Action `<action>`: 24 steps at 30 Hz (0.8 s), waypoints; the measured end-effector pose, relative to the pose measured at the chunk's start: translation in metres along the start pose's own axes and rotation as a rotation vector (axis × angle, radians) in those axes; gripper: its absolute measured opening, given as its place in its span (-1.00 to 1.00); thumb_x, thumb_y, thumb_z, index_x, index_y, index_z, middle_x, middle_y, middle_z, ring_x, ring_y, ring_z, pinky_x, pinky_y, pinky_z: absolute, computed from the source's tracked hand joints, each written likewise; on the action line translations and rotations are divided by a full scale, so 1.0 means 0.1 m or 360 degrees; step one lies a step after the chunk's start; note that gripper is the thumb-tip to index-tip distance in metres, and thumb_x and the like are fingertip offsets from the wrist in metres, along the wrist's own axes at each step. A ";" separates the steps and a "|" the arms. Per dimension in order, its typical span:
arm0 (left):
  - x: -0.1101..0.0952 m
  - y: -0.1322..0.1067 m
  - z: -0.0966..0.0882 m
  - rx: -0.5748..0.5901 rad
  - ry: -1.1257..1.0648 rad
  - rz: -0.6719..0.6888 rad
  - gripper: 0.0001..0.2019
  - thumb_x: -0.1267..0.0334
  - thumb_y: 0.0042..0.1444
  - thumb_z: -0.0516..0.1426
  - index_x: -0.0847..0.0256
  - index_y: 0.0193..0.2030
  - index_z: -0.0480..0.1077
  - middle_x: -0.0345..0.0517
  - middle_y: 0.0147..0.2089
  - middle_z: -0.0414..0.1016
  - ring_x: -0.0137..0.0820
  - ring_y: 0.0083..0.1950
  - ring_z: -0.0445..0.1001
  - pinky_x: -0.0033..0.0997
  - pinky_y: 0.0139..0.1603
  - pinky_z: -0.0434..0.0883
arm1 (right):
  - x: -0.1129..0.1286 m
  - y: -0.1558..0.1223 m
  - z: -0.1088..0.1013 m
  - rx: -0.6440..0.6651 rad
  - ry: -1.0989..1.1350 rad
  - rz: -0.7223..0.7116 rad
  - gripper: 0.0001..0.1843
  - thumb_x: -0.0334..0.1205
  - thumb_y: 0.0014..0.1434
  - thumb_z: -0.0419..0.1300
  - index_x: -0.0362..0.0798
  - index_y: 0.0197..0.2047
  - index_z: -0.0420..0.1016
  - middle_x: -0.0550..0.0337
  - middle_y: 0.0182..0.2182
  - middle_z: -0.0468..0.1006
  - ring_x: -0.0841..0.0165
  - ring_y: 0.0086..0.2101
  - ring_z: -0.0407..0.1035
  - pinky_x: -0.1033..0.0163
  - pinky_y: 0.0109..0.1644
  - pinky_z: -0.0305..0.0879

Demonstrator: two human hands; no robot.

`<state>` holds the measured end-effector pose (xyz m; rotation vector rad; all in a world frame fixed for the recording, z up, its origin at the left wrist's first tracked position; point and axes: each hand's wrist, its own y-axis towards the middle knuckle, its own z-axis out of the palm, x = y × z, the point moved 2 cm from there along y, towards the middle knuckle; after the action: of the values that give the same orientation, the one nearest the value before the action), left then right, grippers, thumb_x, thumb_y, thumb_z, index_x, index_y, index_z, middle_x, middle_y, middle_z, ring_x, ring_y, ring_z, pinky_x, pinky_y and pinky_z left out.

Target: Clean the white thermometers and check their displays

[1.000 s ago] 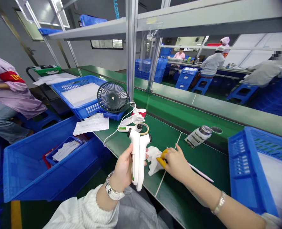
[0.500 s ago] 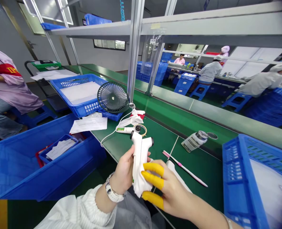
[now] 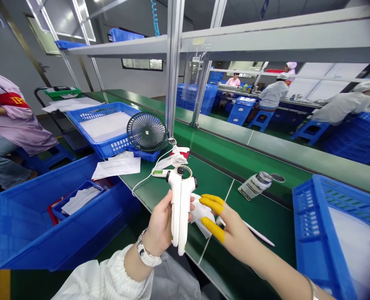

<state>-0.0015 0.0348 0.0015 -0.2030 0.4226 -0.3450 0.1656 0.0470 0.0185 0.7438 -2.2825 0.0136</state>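
Note:
My left hand (image 3: pixel 160 223) is closed round a white handheld device (image 3: pixel 179 204), holding it upright over the near edge of the green bench (image 3: pixel 253 208). My right hand (image 3: pixel 227 225), with yellow finger cots on several fingers, pinches a white cloth (image 3: pixel 200 212) right beside the device. A pink-and-white toothbrush (image 3: pixel 260 234) lies on the bench partly under my right hand.
A small bottle (image 3: pixel 256 185) lies on its side with its lid (image 3: pixel 278 178) beside it. A dark desk fan (image 3: pixel 147 132), tape ring (image 3: pixel 187 171), papers (image 3: pixel 117 166) and blue crates (image 3: pixel 338 233) surround the spot. A person in pink (image 3: pixel 9 121) sits left; others work beyond the conveyor.
My right hand picked the cloth up from the bench, pressed it against the lower part of the device, then drew back to the device's right side. The device turned slightly in my left hand.

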 end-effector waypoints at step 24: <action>0.31 -0.05 -0.01 0.0227 0.0533 -0.0102 -0.70 0.43 0.05 0.17 0.25 -0.04 0.34 -0.01 -0.12 0.50 -0.30 -0.14 0.49 -0.28 -0.09 0.42 | 0.02 0.02 -0.01 -0.0389 0.1194 0.0468 -0.65 -0.09 0.05 0.25 0.02 -0.12 0.28 0.19 -0.22 0.45 0.35 -0.23 0.36 0.24 -0.18 0.32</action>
<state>0.0233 0.0186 -0.0095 -0.0178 0.7202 -0.4731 0.1639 0.0484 0.0207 0.2068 -1.6094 0.1266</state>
